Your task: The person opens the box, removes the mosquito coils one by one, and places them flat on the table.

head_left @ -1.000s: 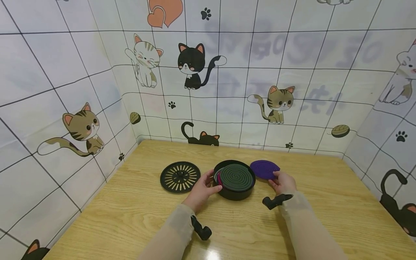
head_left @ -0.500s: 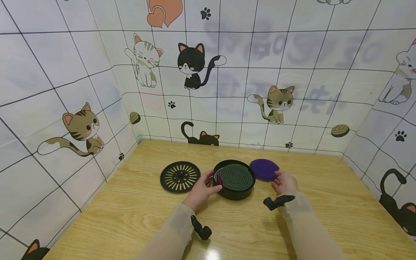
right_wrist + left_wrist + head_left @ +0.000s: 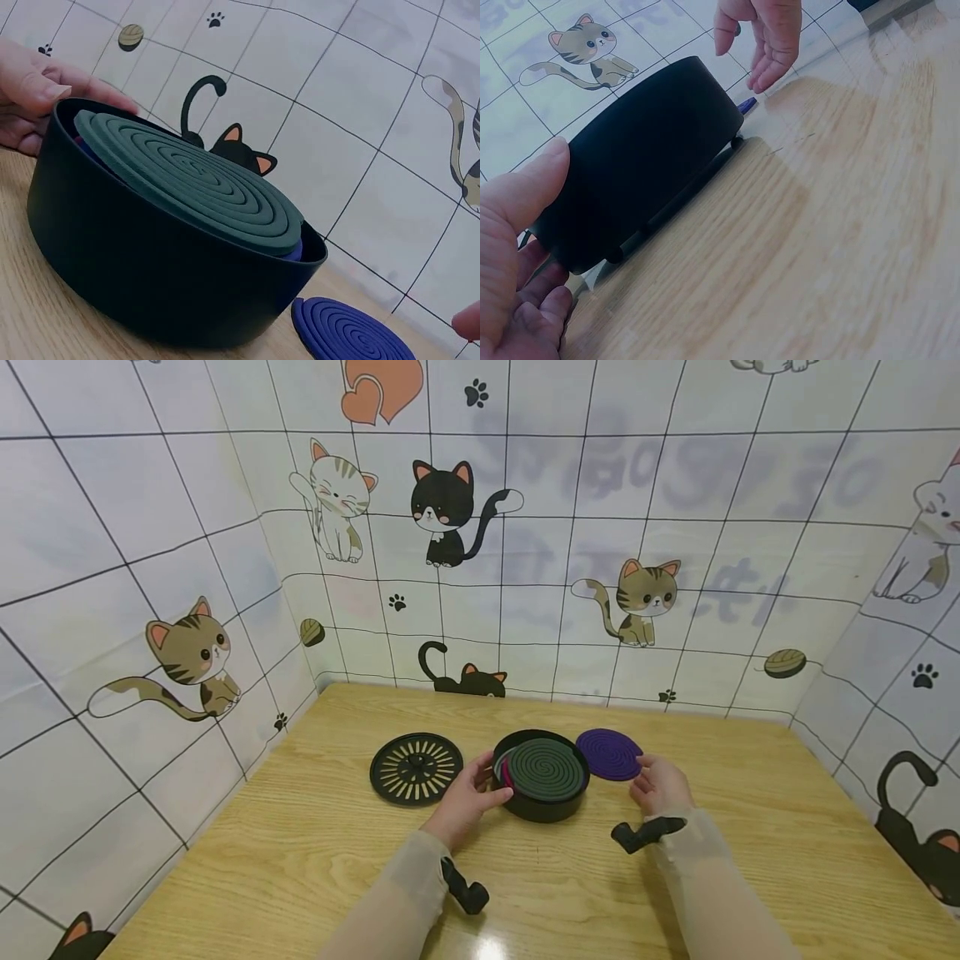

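Observation:
My left hand (image 3: 463, 803) grips the left side of a round black container (image 3: 542, 810); in the left wrist view the thumb (image 3: 536, 184) lies along its wall. A dark green spiral coil (image 3: 187, 176) sits tilted on top inside, above a blue-purple edge (image 3: 294, 253), with a magenta one (image 3: 506, 772) at the left. To the right, a purple spiral coil (image 3: 609, 754) lies flat on the table. My right hand (image 3: 662, 787) is beside its right edge, fingers relaxed and apart from it; the right wrist view shows one fingertip (image 3: 469, 322) clear of the coil (image 3: 352, 330).
Left of the container, a black slotted lid (image 3: 416, 768) with a centre knob lies on the wooden table (image 3: 540, 885). A cat-patterned cloth (image 3: 540, 552) with a grid print stands behind and at both sides of the table.
The purple coil's right edge has come down from my right fingers, and the coil now lies flat. My right hand has let go and shifted slightly right. My left hand has stayed put.

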Action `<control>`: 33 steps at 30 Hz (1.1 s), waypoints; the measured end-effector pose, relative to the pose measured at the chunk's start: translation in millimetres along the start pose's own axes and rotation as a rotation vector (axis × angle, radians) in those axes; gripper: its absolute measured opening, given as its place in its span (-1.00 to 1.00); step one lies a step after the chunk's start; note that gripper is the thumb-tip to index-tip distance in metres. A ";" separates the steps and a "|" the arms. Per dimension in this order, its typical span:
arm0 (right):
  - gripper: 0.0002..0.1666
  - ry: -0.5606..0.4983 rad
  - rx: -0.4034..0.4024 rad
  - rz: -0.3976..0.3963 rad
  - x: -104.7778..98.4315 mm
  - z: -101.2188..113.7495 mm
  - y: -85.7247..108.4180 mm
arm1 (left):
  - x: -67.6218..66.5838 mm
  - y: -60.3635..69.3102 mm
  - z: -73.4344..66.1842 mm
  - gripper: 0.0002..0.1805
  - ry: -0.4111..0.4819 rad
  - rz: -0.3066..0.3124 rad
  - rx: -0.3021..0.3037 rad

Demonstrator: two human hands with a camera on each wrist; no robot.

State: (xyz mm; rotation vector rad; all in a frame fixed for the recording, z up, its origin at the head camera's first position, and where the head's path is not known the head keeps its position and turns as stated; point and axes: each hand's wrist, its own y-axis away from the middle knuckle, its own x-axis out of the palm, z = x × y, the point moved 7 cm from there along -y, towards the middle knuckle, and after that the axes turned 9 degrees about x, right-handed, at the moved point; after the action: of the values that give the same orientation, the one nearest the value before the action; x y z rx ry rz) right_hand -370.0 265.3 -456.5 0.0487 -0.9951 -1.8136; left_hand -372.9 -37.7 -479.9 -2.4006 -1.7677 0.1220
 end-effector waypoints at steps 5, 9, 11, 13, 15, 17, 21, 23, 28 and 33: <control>-0.34 0.179 -0.098 -0.011 9.8 1.6 6.0 | -1.0 -1.7 5.6 -0.10 -0.028 -0.011 0.006; -0.23 0.337 -0.169 0.084 29.5 -0.9 14.3 | -1.3 -1.2 6.1 -0.09 -0.035 -0.016 0.005; -0.23 0.394 -0.202 0.118 39.7 -2.7 17.4 | -1.3 -0.7 5.7 -0.08 -0.040 -0.017 0.003; -0.26 0.459 -0.248 0.150 49.8 -4.0 19.5 | -1.2 -0.4 5.3 -0.08 -0.043 -0.016 0.002; -0.29 0.534 -0.307 0.191 59.8 -5.1 19.7 | -1.1 -0.1 4.7 -0.08 -0.044 -0.016 0.002; -0.34 0.612 -0.370 0.229 68.7 -6.2 19.5 | -0.9 -0.1 4.4 -0.08 -0.039 -0.013 0.007; -0.38 0.756 -0.467 0.287 81.8 -11.0 14.9 | -1.3 0.0 4.9 -0.09 -0.029 -0.011 0.003; -0.39 0.810 -0.498 0.294 85.9 -13.6 11.7 | -1.4 0.1 4.6 -0.09 -0.022 -0.009 0.003; -0.40 0.866 -0.516 0.289 91.3 -19.9 5.0 | -1.5 0.8 3.2 -0.07 -0.017 -0.008 0.000; -0.36 0.888 -0.510 0.304 94.0 -24.7 -0.4 | -1.0 0.1 2.5 -0.08 -0.029 -0.007 0.002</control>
State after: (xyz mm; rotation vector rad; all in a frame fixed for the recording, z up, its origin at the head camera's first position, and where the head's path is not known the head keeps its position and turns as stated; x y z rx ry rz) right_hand -403.9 176.6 -436.1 0.3353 0.0893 -1.4687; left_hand -373.5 -38.5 -482.4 -2.4034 -1.7871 0.1582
